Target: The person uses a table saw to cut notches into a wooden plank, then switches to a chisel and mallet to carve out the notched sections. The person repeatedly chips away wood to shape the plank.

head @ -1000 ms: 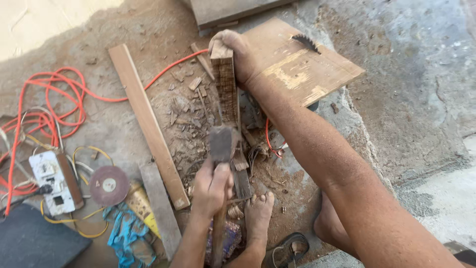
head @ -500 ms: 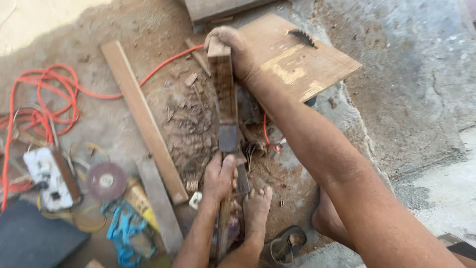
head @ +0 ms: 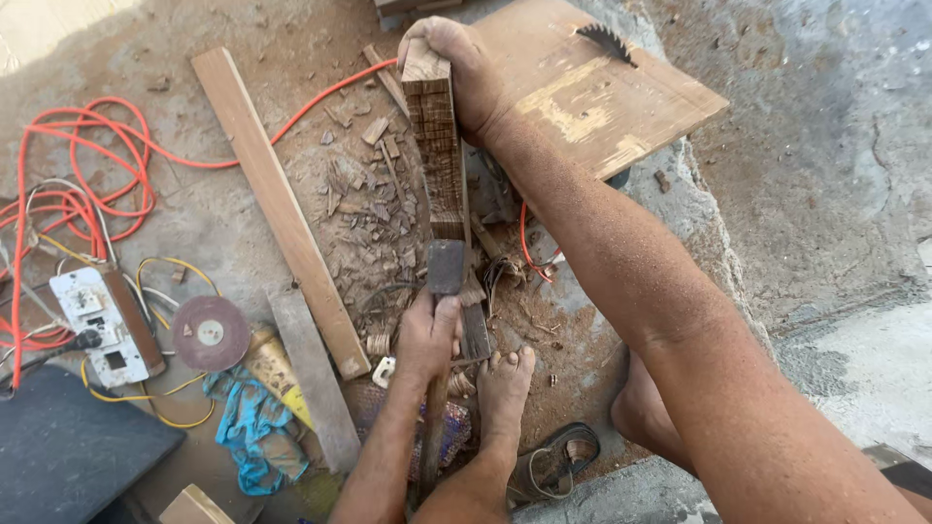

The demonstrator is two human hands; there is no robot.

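The right hand (head: 456,73) grips the far end of a notched wooden block (head: 442,146), its long axis running from upper centre toward the foot (head: 505,383). The left hand (head: 427,335), nearer the camera, is closed on a hatchet (head: 445,270), apparently touching the block's near end.

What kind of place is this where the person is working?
Probably an outdoor woodworking spot on bare ground: wood chips litter the dirt, a long wooden plank lies nearby, and an orange power cable coils beside it.

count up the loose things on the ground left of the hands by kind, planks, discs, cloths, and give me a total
Wooden planks: 2, long plank, short grey plank
Grinding discs: 1, reddish disc
Cloths: 1, blue cloth
Switch boxes: 1, white switch box
Total: 5
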